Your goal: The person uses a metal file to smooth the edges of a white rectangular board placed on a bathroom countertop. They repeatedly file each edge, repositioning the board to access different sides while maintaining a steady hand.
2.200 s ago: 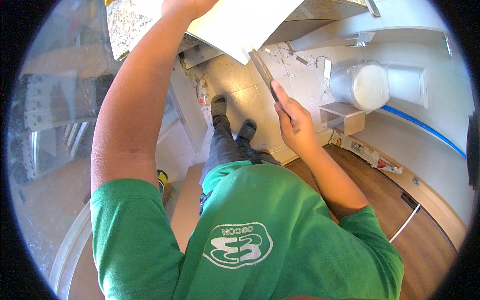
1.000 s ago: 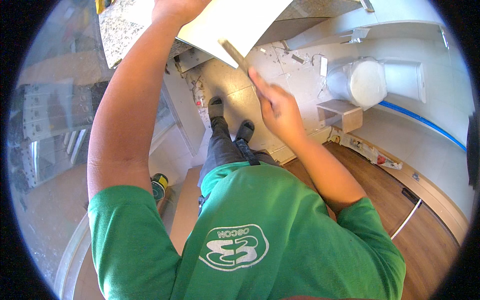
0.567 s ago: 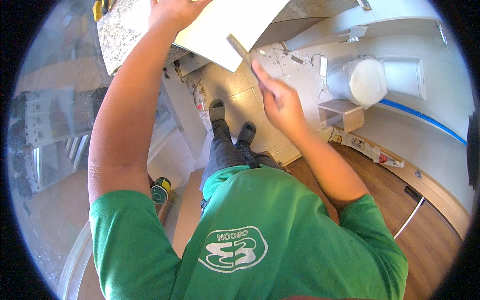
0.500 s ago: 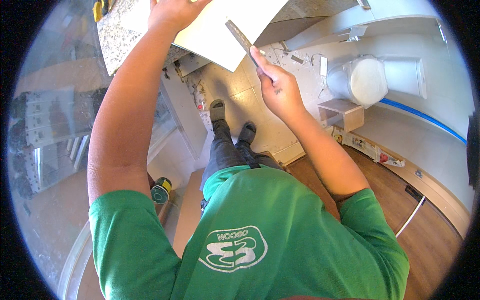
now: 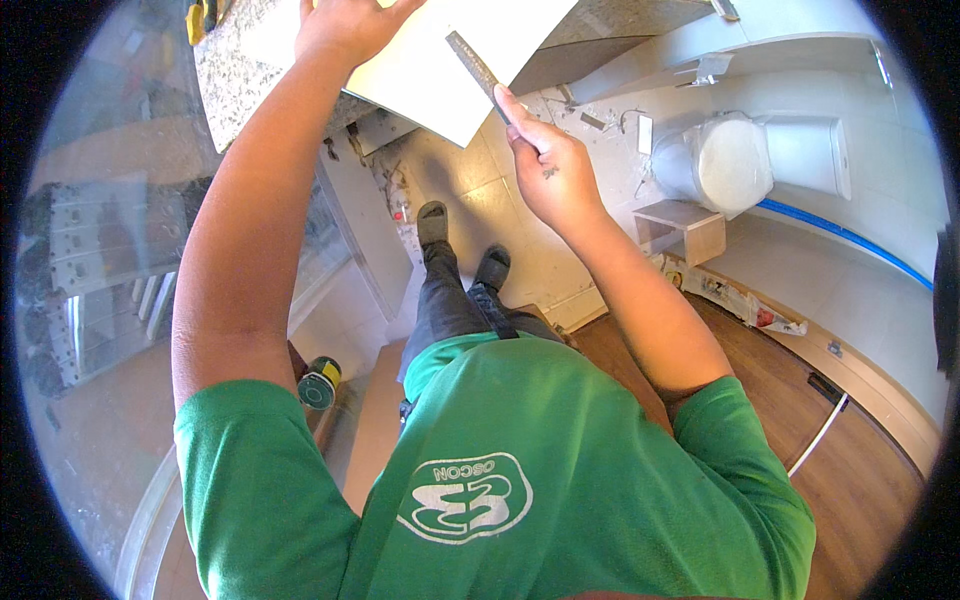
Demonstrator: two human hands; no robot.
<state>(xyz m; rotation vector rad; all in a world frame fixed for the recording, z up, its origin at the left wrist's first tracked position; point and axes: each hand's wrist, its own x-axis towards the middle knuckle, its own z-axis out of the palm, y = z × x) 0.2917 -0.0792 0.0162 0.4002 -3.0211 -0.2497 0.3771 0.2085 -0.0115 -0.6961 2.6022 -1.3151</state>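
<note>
A pale white panel (image 5: 440, 85) lies over the speckled stone counter, its lower corner jutting out past the counter edge. My left hand (image 5: 355, 28) rests flat on the panel near the top, fingers spread, their tips partly cut off by the picture's edge. In my right hand (image 5: 550, 155) is a narrow, flat, dark file-like metal tool (image 5: 472, 62), gripped at its lower end with the thumb along it. Its free end reaches over the panel's face; I cannot tell whether it touches.
Granite counter (image 5: 240, 100) at upper left, with yellow-handled tool (image 5: 194, 24) at its end. A toilet (image 5: 735, 165) and small wooden box (image 5: 682, 228) stand at right. Debris lies on the floor tiles (image 5: 480, 190). A green cylindrical object (image 5: 318, 385) is by my left side; glass (image 5: 100, 250) beyond.
My right hand and the tool have shifted slightly up and left, and the tool has turned a little. My left hand stays on the panel.
</note>
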